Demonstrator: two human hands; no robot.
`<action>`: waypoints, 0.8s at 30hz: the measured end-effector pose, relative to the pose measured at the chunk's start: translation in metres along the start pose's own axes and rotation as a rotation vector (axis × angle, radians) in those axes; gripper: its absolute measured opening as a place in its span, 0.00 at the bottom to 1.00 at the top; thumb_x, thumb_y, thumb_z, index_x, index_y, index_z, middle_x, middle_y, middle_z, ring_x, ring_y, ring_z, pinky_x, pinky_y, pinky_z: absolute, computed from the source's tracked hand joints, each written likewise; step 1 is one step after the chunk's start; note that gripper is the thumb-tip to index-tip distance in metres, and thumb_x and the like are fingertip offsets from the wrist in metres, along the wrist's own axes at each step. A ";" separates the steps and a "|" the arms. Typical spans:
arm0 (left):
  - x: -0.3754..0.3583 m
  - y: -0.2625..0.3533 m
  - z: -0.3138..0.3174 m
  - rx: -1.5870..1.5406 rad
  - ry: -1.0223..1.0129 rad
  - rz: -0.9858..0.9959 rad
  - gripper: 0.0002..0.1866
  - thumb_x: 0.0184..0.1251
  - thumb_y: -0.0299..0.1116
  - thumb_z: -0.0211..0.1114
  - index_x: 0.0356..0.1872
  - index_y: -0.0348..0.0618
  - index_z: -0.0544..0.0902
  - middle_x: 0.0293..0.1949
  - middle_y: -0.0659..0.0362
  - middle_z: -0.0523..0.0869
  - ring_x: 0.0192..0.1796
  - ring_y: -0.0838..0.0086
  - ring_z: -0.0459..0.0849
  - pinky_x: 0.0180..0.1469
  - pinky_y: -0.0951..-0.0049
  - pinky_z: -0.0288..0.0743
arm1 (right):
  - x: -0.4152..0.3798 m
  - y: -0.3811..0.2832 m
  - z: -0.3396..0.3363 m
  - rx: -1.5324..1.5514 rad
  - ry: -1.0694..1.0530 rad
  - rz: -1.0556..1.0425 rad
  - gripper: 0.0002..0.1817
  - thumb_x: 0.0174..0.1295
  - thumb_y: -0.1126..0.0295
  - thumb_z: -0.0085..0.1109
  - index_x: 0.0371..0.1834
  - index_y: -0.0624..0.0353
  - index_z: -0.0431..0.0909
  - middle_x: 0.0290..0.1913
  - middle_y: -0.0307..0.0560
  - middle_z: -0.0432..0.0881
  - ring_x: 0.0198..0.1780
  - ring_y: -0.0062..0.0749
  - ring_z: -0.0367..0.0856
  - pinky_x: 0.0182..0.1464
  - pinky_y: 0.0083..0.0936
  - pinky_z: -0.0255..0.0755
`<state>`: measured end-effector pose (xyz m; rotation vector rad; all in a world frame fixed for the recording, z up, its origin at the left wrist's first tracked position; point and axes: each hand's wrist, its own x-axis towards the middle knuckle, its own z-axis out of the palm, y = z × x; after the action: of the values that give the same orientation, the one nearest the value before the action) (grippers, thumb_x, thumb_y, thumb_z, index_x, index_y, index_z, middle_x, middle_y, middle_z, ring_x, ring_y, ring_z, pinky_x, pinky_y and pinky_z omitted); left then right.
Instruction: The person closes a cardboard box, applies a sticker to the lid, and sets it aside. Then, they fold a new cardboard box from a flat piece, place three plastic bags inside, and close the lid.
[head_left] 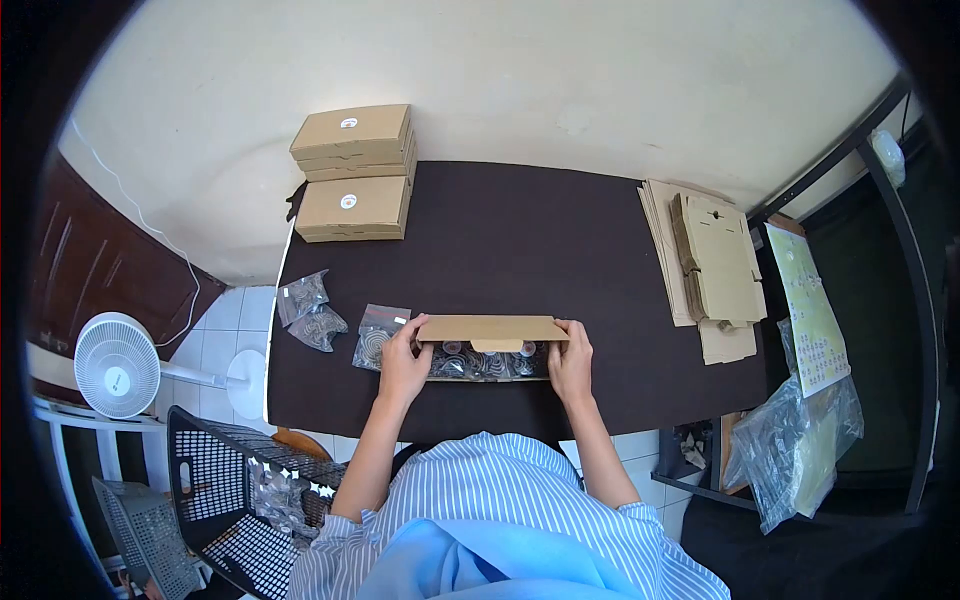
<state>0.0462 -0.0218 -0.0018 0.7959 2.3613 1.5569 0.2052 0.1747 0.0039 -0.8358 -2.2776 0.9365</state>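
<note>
A cardboard box lies near the table's front edge, its lid partly raised. Inside it, several clear bags with dark coiled items show below the lid's tab. My left hand grips the box's left end, fingers at the lid's corner. On the right end, my right hand holds the box in the same way. Just left of my left hand lies a clear zip bag with a coiled item in it. Two more such bags rest farther left.
Closed boxes with round stickers are stacked at the back left. Flat cardboard blanks lie at the table's right. A black basket with bags stands lower left, near a white fan. Plastic-wrapped sheets hang at right.
</note>
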 end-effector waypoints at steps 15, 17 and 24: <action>-0.033 -0.018 0.010 0.147 -0.126 0.226 0.40 0.45 0.28 0.71 0.63 0.37 0.65 0.70 0.45 0.55 0.71 0.54 0.57 0.68 0.61 0.59 | -0.032 -0.002 -0.013 0.073 -0.111 -0.110 0.29 0.44 0.68 0.66 0.54 0.60 0.71 0.59 0.56 0.67 0.63 0.53 0.65 0.61 0.40 0.65; -0.033 -0.014 0.009 0.065 -0.140 0.178 0.45 0.41 0.34 0.77 0.64 0.36 0.64 0.70 0.45 0.55 0.71 0.54 0.57 0.68 0.61 0.59 | -0.034 -0.006 -0.016 -0.146 -0.226 -0.267 0.36 0.41 0.53 0.71 0.56 0.53 0.73 0.64 0.55 0.62 0.69 0.55 0.56 0.67 0.47 0.56; -0.031 -0.020 0.013 0.074 -0.110 0.159 0.47 0.39 0.35 0.78 0.64 0.39 0.64 0.70 0.46 0.57 0.70 0.57 0.59 0.68 0.61 0.59 | -0.027 -0.001 0.001 -0.161 -0.289 -0.218 0.32 0.44 0.47 0.69 0.54 0.46 0.78 0.66 0.51 0.62 0.72 0.54 0.49 0.68 0.47 0.55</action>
<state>0.0713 -0.0345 -0.0287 1.0809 2.3385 1.4487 0.2222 0.1545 -0.0029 -0.5277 -2.6586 0.8263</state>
